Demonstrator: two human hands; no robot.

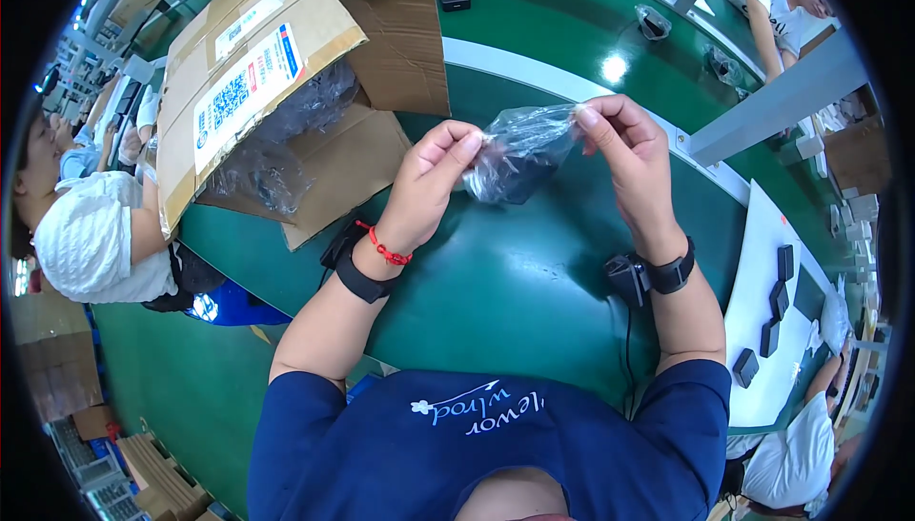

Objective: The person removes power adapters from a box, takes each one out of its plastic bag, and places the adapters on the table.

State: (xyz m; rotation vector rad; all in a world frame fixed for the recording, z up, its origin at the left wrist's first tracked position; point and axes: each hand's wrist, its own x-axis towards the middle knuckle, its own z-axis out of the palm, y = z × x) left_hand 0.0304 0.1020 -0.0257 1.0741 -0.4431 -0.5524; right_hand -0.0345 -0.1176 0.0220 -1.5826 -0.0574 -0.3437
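Note:
A clear plastic bag [519,144] is stretched between my two hands above the green tabletop. Something dark shows through the lower part of the bag, but the film's glare hides its kind. My left hand [431,173] pinches the left edge between thumb and fingers. At the upper right corner, my right hand [629,144] pinches the film the same way. A red cord bracelet and a black band circle my left wrist. My right wrist wears a black band with a small dark device [627,278] beside it, from which a cable hangs.
An opened cardboard box [257,82] holding plastic-wrapped items stands at left. A white board [753,330] at right bears several small black boxes. Beyond the table's pale edge, a green surface carries bagged items [653,22]. A grey post [782,97] rises at right. Other people work on both sides.

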